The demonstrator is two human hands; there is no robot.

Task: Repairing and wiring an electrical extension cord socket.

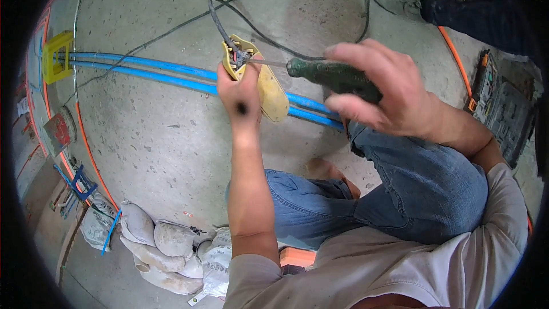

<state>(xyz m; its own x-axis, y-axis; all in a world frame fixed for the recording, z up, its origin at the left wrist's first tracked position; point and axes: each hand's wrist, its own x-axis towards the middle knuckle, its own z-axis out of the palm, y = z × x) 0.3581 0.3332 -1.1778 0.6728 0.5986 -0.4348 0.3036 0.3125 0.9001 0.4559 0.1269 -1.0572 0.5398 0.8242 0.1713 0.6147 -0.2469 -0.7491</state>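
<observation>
My left hand (240,94) is closed around a yellow extension socket (273,97) with its casing opened at the cable end. Coloured wires and metal parts (240,57) show inside, where a black cable (220,23) enters. In my right hand (394,88) is a screwdriver (337,77) with a dark green handle, its butt against the palm and the fingers loosely around it. Its shaft points left into the exposed wiring; the exact spot its tip touches is too small to tell.
Two blue pipes (143,68) cross the concrete floor beneath the socket. A yellow frame (57,57) stands at far left. White sacks (171,252) lie at lower left. Another person's shoe (397,0) is at upper right, near an orange hose (452,51) and an open tool case (506,120).
</observation>
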